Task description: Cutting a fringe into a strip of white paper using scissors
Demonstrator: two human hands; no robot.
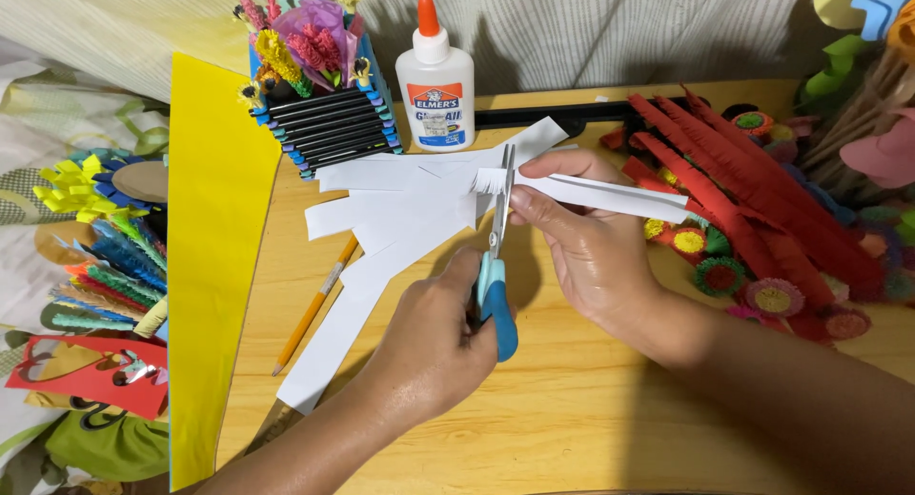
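While the left hand (434, 347) grips blue-handled scissors (498, 266) pointing away, the right hand (581, 252) pinches a white paper strip (610, 195) lying crosswise between the blades.

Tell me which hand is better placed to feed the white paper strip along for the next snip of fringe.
The right hand. It pinches the white strip right beside the blades, at the fringed end. The left hand is occupied gripping the blue-handled scissors, so it probably can't shift the paper.
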